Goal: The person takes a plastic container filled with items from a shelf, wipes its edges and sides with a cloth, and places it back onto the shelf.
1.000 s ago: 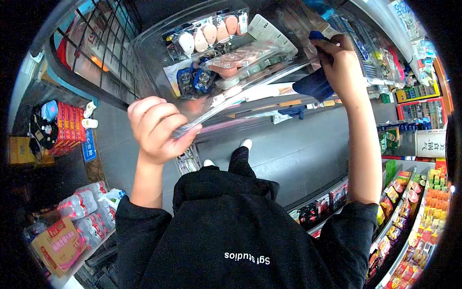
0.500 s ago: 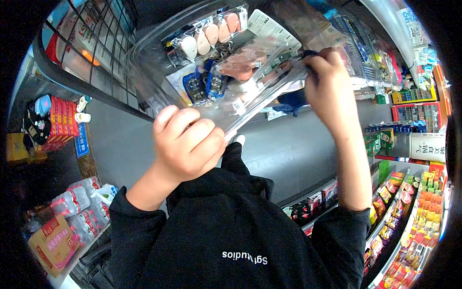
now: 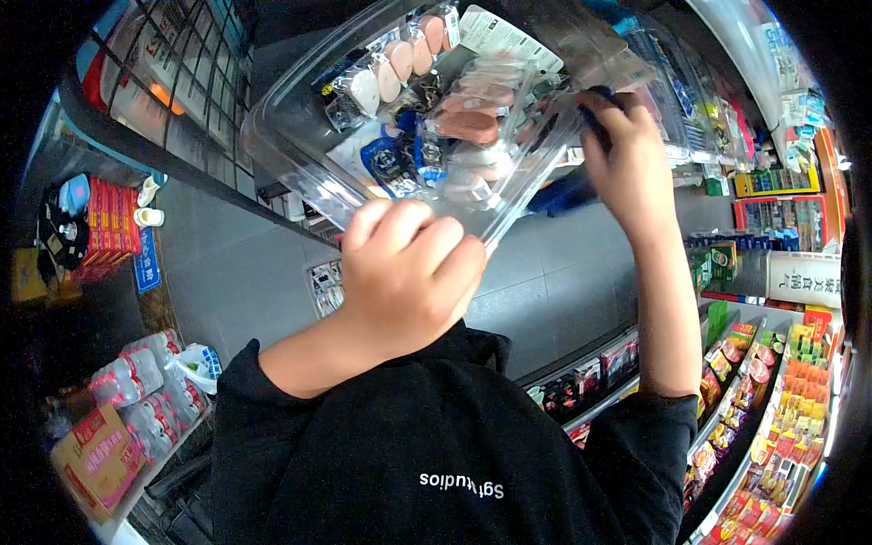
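A clear plastic bin is tilted in front of me, with the fingers of my left hand closed over its near rim. Inside lie a pack of pale and pink makeup sponges, loose pink sponges in clear wrapping, blue packets and a white printed card. My right hand is closed on a dark blue cloth at the bin's right edge. Part of the cloth hangs below that edge, slightly blurred.
A black wire rack stands at the upper left. Bottled water packs and a cardboard box are at the lower left. Shelves of snack packets line the right side. Grey floor tiles show below the bin.
My left hand has shifted right with the bin's near rim, and the bin has turned slightly. My right hand has moved a little right and down with the cloth.
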Available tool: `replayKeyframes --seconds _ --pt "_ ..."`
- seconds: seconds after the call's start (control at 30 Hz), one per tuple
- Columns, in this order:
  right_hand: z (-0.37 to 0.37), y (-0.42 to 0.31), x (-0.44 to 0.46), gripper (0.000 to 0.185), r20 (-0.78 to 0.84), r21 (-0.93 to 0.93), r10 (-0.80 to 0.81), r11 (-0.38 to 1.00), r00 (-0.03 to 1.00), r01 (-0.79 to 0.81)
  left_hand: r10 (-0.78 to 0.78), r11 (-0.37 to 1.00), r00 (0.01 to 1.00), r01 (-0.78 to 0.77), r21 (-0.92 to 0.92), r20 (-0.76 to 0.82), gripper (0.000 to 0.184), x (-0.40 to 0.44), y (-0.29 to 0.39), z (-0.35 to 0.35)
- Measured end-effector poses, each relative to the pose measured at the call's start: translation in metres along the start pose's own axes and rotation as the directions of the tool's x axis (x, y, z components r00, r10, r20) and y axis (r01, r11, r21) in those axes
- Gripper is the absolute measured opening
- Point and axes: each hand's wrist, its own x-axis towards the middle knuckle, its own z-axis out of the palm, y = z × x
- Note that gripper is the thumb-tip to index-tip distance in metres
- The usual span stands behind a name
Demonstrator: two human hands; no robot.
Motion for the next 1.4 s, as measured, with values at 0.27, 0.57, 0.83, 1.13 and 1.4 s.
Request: replayKeyframes --seconds 0.27,0.57,0.83,1.13,1.4 --pt "0.032 0.036 0.045 0.031 0.015 0.02 0.021 1.0 1.0 -0.022 0.034 0.995 0.999 -0.03 -0.097 0.04 0.023 0.006 0.007 0.009" --pt "0.044 0.073 0.084 0.043 0.196 0.462 -0.113 0.887 0.974 0.01 0.014 0.999 0.962 -0.003 -0.04 0.274 0.032 0.016 -0.007 -0.017" --pt "0.033 0.056 0.101 0.028 0.156 0.551 0.009 0.829 0.988 -0.094 -0.029 0.999 0.953 0.034 -0.01 0.301 0.033 0.021 0.01 -0.005" --pt "0.001 0.046 0.053 0.027 0.302 0.447 -0.082 0.892 0.95 -0.065 -0.073 0.996 0.96 0.084 -0.03 0.27 0.032 0.021 0.016 0.001" --pt "-0.022 0.035 -0.01 0.025 0.416 0.557 0.154 0.736 0.896 -0.385 -0.098 0.994 0.967 0.106 -0.022 0.236 0.033 0.024 0.018 0.006"
